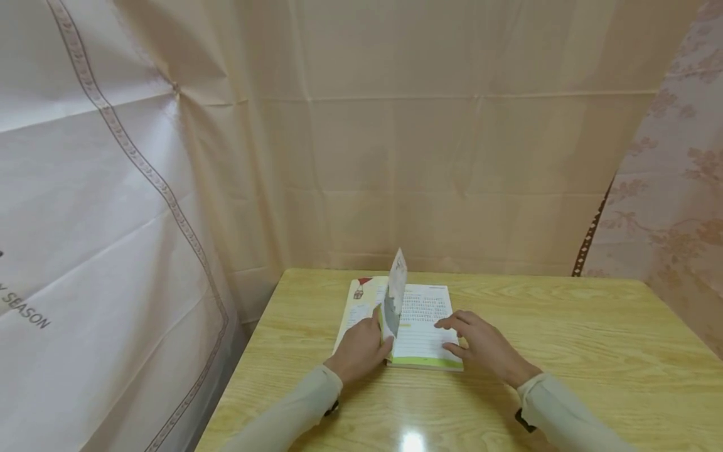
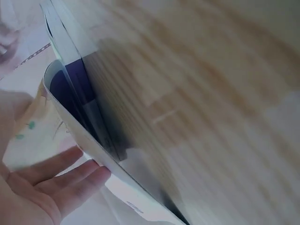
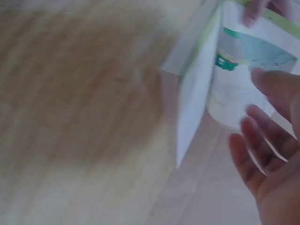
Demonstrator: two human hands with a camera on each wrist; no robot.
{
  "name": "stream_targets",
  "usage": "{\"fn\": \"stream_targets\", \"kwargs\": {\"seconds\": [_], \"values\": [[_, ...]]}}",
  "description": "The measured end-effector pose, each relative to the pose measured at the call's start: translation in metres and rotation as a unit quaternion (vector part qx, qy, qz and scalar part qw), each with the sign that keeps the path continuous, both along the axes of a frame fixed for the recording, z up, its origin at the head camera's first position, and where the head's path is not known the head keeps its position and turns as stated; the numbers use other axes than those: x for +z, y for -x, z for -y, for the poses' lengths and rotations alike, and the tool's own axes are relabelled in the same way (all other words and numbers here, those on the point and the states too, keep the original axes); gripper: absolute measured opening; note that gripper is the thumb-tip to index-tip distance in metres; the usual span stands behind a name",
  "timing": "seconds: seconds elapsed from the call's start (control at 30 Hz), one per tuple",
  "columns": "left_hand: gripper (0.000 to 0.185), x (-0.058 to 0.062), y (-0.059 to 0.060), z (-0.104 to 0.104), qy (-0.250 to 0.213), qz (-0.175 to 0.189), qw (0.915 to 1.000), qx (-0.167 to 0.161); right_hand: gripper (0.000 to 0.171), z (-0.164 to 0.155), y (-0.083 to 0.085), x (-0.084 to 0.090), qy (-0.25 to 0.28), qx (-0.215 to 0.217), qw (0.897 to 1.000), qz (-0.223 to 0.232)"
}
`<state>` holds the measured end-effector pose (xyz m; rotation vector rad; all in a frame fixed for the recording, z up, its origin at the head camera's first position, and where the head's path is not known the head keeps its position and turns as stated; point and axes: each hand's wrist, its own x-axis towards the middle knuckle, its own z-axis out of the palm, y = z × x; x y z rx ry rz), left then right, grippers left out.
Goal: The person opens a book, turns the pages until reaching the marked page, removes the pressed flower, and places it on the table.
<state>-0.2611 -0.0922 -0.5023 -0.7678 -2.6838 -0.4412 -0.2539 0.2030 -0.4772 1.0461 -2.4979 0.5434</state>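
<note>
An open book [image 1: 425,321] lies on the wooden table [image 1: 576,351], close to its far left corner. One leaf [image 1: 396,294] stands upright over the spine. My left hand [image 1: 361,346] rests on the left page, its fingertips against the foot of that leaf. In the left wrist view the fingers [image 2: 61,176] are straight and lie beside the curved leaf [image 2: 89,140]. My right hand [image 1: 480,342] lies on the right page with its fingers stretched out and relaxed. The right wrist view is blurred; it shows the right hand [image 3: 269,164] open next to the leaf [image 3: 197,103].
Beige cloth [image 1: 429,138] hangs right behind the table, a white printed sheet [image 1: 96,251] hangs at the left and a floral curtain [image 1: 678,188] at the right. The table's left edge [image 1: 243,364] is close to my left arm.
</note>
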Motion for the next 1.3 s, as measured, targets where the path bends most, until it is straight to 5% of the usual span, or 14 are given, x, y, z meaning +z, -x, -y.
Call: {"fn": "stream_targets", "kwargs": {"seconds": [0.13,0.23,0.53,0.67,1.3], "values": [[0.087,0.001,0.002,0.001,-0.036,-0.029,0.9989,0.003,0.039,-0.003,-0.003,-0.011,-0.055,-0.002,0.995,0.084],[0.096,0.003,0.003,0.002,-0.017,-0.046,0.9988,-0.002,0.039,-0.004,-0.004,-0.017,-0.073,-0.013,0.99,0.121],[0.041,0.004,0.008,0.006,0.104,-0.113,0.9877,-0.028,0.038,-0.004,-0.004,-0.019,-0.07,-0.012,0.99,0.12],[0.024,0.001,0.006,0.007,0.124,-0.115,0.9853,-0.022,0.037,-0.004,-0.004,-0.019,-0.075,-0.007,0.99,0.119],[0.02,0.007,0.002,0.008,0.147,-0.114,0.9822,-0.026,0.03,-0.007,0.002,-0.019,-0.086,0.002,0.987,0.134]]}}
